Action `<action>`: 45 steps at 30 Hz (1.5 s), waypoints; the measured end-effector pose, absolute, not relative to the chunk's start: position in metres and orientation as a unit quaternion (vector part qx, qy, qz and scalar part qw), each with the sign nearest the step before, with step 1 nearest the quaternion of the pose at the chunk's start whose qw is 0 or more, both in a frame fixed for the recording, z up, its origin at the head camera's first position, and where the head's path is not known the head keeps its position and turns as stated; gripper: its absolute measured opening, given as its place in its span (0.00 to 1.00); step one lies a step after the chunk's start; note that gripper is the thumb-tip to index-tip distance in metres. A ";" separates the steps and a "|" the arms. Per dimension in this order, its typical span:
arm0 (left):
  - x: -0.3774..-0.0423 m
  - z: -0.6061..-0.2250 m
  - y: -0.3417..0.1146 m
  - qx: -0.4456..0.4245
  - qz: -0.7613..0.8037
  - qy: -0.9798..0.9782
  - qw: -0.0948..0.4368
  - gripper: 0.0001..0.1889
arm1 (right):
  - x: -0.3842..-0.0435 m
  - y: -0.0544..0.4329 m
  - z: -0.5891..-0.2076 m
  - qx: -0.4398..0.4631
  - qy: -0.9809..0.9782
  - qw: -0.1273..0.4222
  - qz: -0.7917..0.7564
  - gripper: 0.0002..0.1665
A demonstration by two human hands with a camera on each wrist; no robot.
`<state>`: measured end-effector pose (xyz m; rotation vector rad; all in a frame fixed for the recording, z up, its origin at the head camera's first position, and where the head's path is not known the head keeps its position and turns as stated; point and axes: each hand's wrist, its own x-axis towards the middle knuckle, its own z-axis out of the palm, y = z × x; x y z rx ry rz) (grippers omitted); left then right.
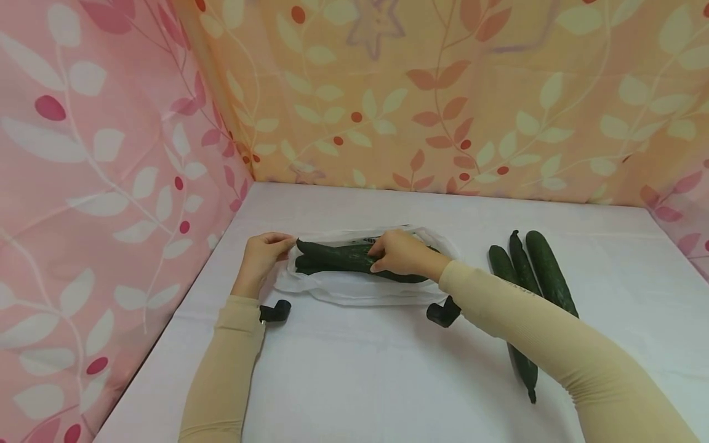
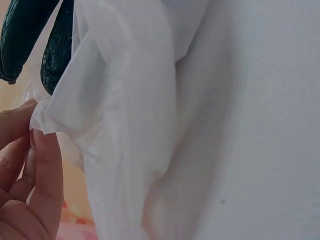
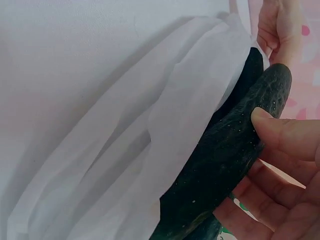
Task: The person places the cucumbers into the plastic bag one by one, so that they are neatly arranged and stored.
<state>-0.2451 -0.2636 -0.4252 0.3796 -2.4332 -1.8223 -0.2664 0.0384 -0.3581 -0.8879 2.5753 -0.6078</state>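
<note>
A thin white plastic bag (image 1: 343,294) lies crosswise on the table, its mouth opened around dark green cucumbers. My left hand (image 1: 261,261) is at the bag's left end; in the left wrist view, thumb and fingers pinch the bag's edge (image 2: 45,117). From above, my right hand (image 1: 408,253) grips a cucumber (image 1: 335,253) lying in the bag. Its thumb presses one side of that cucumber (image 3: 215,155) in the right wrist view, with fingers curled under the other. Another cucumber (image 2: 57,55) lies close beside it, partly covered by the bag.
Three more cucumbers (image 1: 548,271) lie side by side at the right, partly hidden behind my right sleeve (image 1: 532,326). A white cloth (image 1: 354,381) covers the table. Leaf-patterned curtains (image 1: 332,92) stand along the back and sides. Black wrist mounts (image 1: 277,311) stick out from both sleeves.
</note>
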 end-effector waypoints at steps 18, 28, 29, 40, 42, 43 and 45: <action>-0.238 -0.401 -0.266 0.088 -0.466 -0.871 -0.130 0.19 | -0.268 0.045 -0.356 -0.302 0.911 0.177 -0.220 0.20; -0.232 -0.399 -0.275 0.087 -0.430 -0.886 -0.153 0.16 | -0.270 0.037 -0.357 -0.307 0.909 0.183 -0.215 0.21; -0.231 -0.399 -0.277 0.090 -0.427 -0.887 -0.154 0.15 | -0.270 0.036 -0.358 -0.310 0.908 0.183 -0.214 0.21; -0.227 -0.406 -0.284 0.080 -0.436 -0.884 -0.150 0.15 | -0.275 0.037 -0.360 -0.310 0.906 0.190 -0.215 0.21; -0.226 -0.406 -0.282 0.070 -0.440 -0.883 -0.148 0.16 | -0.275 0.039 -0.361 -0.307 0.908 0.191 -0.212 0.21; -0.226 -0.405 -0.282 0.068 -0.440 -0.883 -0.147 0.16 | -0.276 0.039 -0.361 -0.307 0.908 0.190 -0.211 0.21; -0.224 -0.403 -0.280 0.073 -0.435 -0.887 -0.137 0.16 | -0.276 0.038 -0.361 -0.309 0.908 0.190 -0.212 0.22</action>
